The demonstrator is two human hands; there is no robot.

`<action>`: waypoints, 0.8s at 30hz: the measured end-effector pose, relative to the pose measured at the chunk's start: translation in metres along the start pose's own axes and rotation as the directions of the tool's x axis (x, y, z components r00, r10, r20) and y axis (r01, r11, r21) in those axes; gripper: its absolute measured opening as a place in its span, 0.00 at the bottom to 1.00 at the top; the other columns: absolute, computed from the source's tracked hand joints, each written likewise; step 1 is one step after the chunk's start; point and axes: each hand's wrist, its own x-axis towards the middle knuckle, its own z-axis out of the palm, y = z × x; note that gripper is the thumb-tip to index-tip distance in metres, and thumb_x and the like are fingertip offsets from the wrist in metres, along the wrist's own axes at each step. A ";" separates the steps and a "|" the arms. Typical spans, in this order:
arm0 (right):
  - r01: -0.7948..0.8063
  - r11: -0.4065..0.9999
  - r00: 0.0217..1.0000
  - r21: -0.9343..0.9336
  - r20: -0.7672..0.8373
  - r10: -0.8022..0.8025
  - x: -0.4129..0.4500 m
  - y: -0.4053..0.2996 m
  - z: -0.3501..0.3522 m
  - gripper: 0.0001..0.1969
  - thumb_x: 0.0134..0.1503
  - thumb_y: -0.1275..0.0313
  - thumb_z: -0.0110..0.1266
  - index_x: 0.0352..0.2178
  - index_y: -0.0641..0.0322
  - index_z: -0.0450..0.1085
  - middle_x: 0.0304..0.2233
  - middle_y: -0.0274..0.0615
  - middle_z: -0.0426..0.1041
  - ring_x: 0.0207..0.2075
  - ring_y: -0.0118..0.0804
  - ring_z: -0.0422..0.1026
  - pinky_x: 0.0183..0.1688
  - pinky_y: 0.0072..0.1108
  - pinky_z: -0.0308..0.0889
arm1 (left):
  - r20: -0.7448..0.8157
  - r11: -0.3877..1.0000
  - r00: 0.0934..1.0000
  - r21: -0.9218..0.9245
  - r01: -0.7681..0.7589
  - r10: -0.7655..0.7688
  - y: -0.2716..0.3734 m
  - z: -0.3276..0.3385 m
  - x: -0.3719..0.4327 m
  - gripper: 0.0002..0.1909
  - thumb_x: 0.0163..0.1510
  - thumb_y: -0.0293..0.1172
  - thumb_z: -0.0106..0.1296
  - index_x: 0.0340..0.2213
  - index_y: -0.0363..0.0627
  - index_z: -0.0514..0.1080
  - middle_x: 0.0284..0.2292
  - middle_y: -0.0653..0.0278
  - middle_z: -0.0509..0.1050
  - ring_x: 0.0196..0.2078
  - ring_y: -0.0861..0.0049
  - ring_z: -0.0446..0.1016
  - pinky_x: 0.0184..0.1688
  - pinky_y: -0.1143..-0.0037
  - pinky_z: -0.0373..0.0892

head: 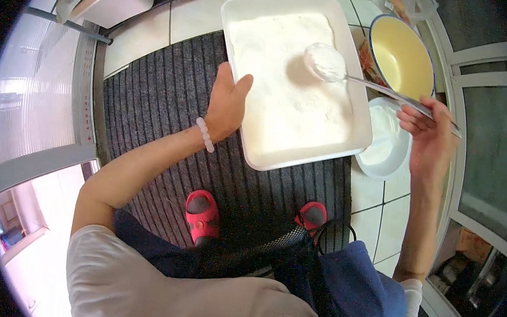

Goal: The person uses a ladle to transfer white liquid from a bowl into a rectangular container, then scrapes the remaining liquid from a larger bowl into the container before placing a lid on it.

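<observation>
A large white rectangular tub (246,160) stands before me, with a bed of white powder (281,93) spread across its bottom. My left hand (229,103) grips the tub's left wall, thumb over the rim. In my right hand (432,128) is the handle of a long metal spoon (375,86). The spoon's bowl carries a rounded heap of white powder (327,61) above the bed and casts a shadow on it. Under the handle, right of the tub, sits a white bowl (380,168) with white matter inside.
A deep enamel pot (402,54) with a yellow inside and blue rim stands right of the tub, near a framed glass panel (496,133). A dark ribbed mat (169,93) lies over white floor tiles (369,194). Clear plastic (419,4) is at the top right.
</observation>
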 end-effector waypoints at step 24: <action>0.933 0.193 0.361 -0.305 0.803 -0.474 0.009 0.052 0.088 0.22 0.42 0.81 0.52 0.42 0.61 0.66 0.39 0.51 0.69 0.40 0.50 0.70 0.40 0.27 0.69 | 0.028 0.996 0.998 0.063 -0.060 0.058 -0.007 -0.009 0.004 0.16 0.52 0.28 0.40 0.40 0.28 0.57 0.36 0.51 0.62 0.39 0.68 0.65 0.44 0.71 0.63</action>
